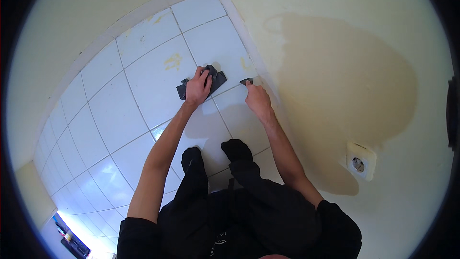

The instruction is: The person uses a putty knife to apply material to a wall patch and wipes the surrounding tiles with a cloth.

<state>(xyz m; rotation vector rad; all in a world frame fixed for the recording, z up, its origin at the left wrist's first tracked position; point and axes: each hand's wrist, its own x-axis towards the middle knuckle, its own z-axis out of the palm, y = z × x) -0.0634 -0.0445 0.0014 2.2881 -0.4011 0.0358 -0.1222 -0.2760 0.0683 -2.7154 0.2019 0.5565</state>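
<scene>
My left hand (198, 88) is closed on a crumpled dark grey cloth (218, 81), pressed against the white tiled floor (108, 115). To its right, my right hand (258, 100) grips a small dark tool (246, 81), flat-edged like a scraper, at the floor near the base of the right wall; its handle is hidden by the fingers. Patchy yellowish marks (172, 60) show on the tile above the cloth, with another faint mark beside the tool.
A cream wall (326, 38) rises at the right, with a white socket (358, 163). Another wall (72, 14) meets it in the far corner. My black-socked feet (236, 149) stand below my hands. A bright opening with small blurred items (72, 240) shows at lower left.
</scene>
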